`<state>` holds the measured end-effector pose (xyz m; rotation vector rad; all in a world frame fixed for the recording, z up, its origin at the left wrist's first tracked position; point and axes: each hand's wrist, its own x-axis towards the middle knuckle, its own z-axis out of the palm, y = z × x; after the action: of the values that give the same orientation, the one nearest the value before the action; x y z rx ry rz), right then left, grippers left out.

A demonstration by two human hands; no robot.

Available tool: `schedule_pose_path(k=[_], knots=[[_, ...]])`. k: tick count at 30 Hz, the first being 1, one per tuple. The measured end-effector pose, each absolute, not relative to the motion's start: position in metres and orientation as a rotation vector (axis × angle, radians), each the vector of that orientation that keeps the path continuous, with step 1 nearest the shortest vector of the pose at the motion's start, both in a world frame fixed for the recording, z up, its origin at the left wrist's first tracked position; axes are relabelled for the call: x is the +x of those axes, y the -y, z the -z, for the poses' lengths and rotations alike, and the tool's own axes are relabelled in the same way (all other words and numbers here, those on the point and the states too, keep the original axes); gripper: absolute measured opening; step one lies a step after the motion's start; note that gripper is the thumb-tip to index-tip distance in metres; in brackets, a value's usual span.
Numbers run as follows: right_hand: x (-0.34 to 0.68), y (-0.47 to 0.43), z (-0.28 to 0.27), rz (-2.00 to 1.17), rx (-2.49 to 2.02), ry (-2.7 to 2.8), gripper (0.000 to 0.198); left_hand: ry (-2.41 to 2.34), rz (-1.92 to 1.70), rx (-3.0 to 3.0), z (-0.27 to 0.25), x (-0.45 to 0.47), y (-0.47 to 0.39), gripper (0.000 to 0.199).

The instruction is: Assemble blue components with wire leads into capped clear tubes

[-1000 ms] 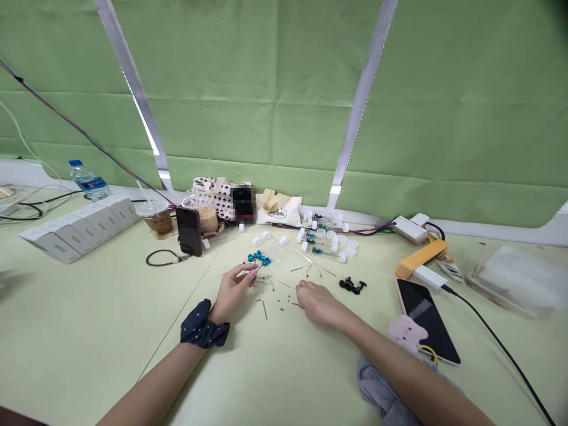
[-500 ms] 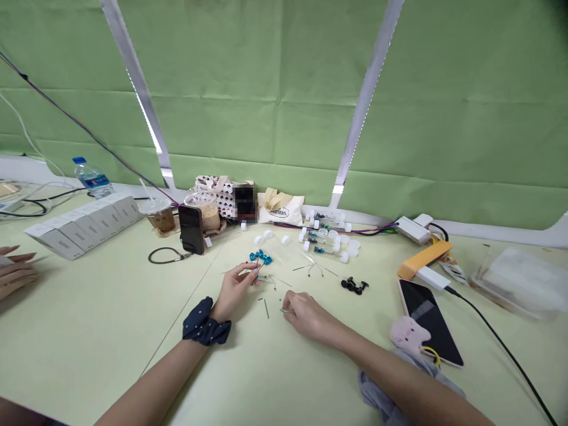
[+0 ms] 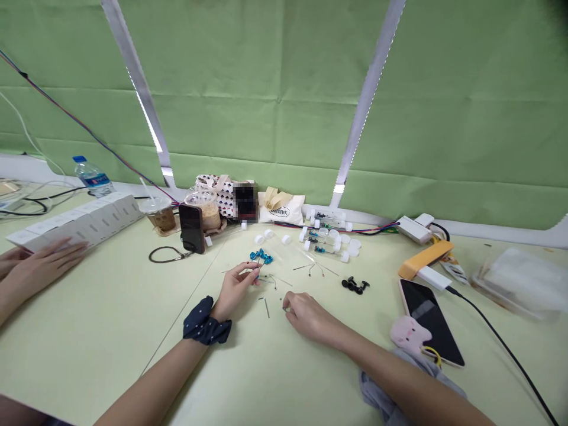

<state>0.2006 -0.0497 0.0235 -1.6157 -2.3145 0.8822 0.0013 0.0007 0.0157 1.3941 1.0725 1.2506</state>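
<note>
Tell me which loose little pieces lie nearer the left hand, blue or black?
The blue pieces, just beyond the left hand; the black pieces lie farther off, beyond the right hand.

Both forearms (image 3: 155,376) reach forward, angling in toward each other, and here's the left hand (image 3: 235,287) out front, thumb meeting bent fingers in a pinch, while the right hand (image 3: 308,315) sits a little nearer the body, knuckles up, fingers curled under, the two apart

L hand (image 3: 236,287) pinching thin rod (image 3: 258,264) nr blue pcs (image 3: 265,256) | R hand (image 3: 308,316) fingers curled at tbl (image 3: 248,378), nr L-shaped key (image 3: 267,308) | co-worker's hand (image 3: 53,266) at wht boxes (image 3: 109,219), far L
</note>
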Motion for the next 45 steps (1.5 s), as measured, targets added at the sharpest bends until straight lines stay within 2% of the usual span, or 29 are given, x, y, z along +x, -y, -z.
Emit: schedule_pose_path(k=[20, 31, 45], knots=[[0.199, 0.049, -0.027, -0.769, -1.631, 2.387, 0.027, -1.047, -1.231, 1.355, -0.015, 0.002, 0.0, 0.026], [0.201, 0.039, -0.014, -0.507, -1.365, 2.363, 0.023, -0.802, -1.023, 1.258, -0.01, 0.001, 0.0, 0.04], [0.201, 0.034, -0.027, -0.398, -1.046, 2.2, 0.022, -0.677, -0.858, 1.255, -0.006, 0.002, 0.003, 0.036]])
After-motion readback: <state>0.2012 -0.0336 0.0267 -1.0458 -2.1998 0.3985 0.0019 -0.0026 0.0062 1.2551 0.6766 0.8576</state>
